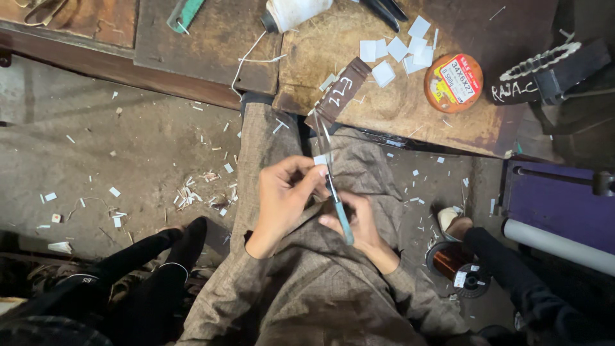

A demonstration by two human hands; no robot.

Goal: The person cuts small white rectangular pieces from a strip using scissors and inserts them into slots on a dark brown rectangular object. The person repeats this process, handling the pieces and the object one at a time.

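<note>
**Snipping a small white square over the lap**

The left hand pinches a small white paper piece at its fingertips, holding it up so the blades can reach it. The right hand is wrapped around the teal handle of the scissors, blades pointing up at the paper. Both hands work just below the workbench's front edge, above the lap. More cut white squares lie near the bench's back edge, beside an orange round tin.

Single head view – straight down, close above the lap
</note>
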